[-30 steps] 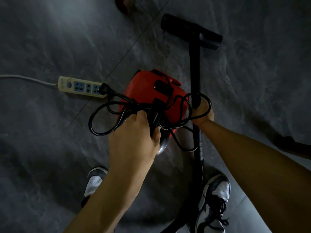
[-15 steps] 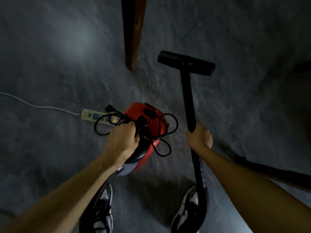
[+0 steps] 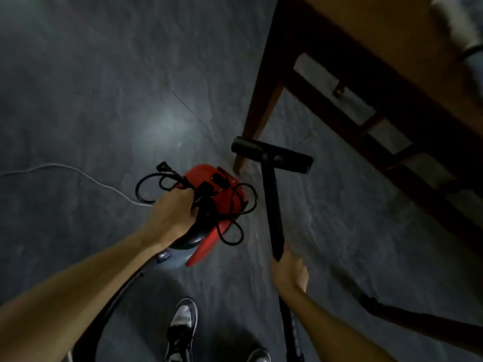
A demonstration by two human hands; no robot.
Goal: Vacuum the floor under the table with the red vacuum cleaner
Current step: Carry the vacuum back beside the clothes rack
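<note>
The red vacuum cleaner (image 3: 224,202) hangs off the grey floor in the middle of the view, tilted, with its black power cord (image 3: 149,186) looped over it. My left hand (image 3: 173,214) is closed around its black carry handle and part of the cord. My right hand (image 3: 288,271) grips the black wand (image 3: 271,205). The wand's flat black floor nozzle (image 3: 273,154) lies beside the foot of a wooden table leg (image 3: 257,105). The brown table (image 3: 392,58) fills the upper right.
A white cable (image 3: 78,173) runs across the floor at left and disappears behind my left hand. The black hose (image 3: 115,299) trails down past my left arm. My shoes (image 3: 181,333) are at the bottom. Dark crossbars (image 3: 407,168) run under the table; another dark leg (image 3: 423,322) sits lower right.
The view has swung up and right, bringing the table into sight. The power strip is hidden now. Both hands keep their grips while the vacuum and nozzle have come closer to the table leg.
</note>
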